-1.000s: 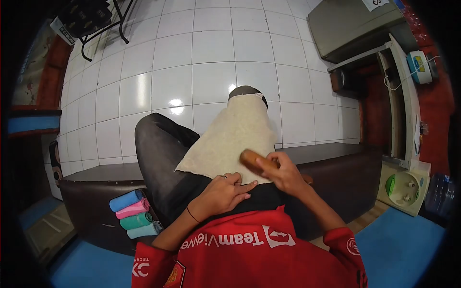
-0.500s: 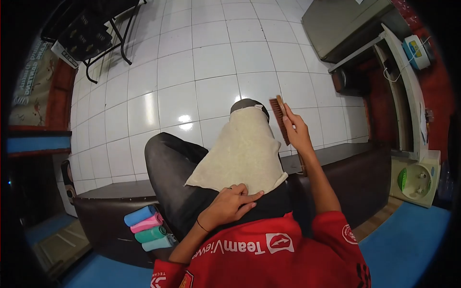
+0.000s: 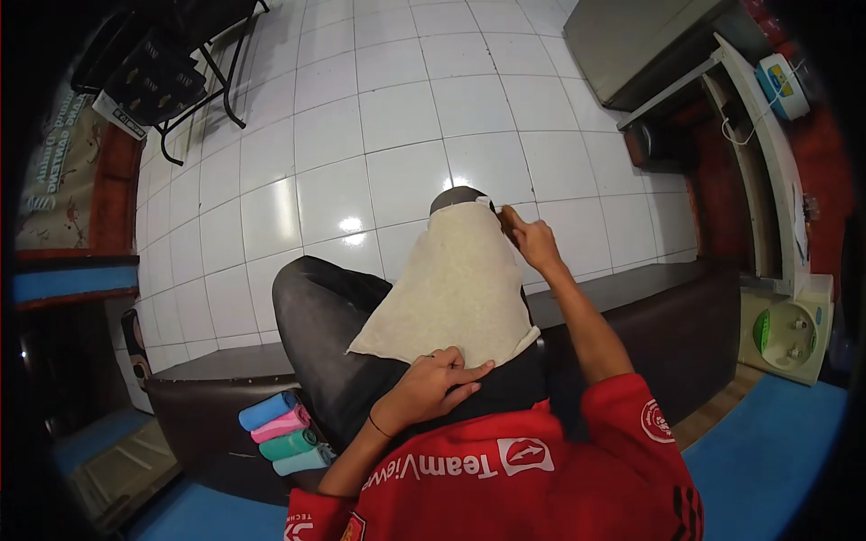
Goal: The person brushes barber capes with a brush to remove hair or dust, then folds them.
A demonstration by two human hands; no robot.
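Observation:
A pale beige cloth [image 3: 456, 279] lies spread over the right thigh and knee of the dark trousers. At its near edge rests my left hand [image 3: 439, 386], with forefinger and thumb apart and the other fingers bent on the cloth. My right hand [image 3: 534, 242] is closed around a wooden brush [image 3: 509, 218] at the right side of the knee, close to the cloth's far right edge. Only part of the brush's wood shows; its bristles are hidden.
Rolled blue, pink and green cloths [image 3: 287, 431] lie on the dark brown bench [image 3: 216, 397] to the left. White floor tiles [image 3: 406, 108] stretch ahead. A black metal-legged chair [image 3: 236, 90] stands at the far left, a grey cabinet [image 3: 631, 45] at the far right.
My right hand has moved left and slightly down with the brush, from beside the knee to against it. The brush has turned, and its bristles no longer show. My left hand has stayed in place.

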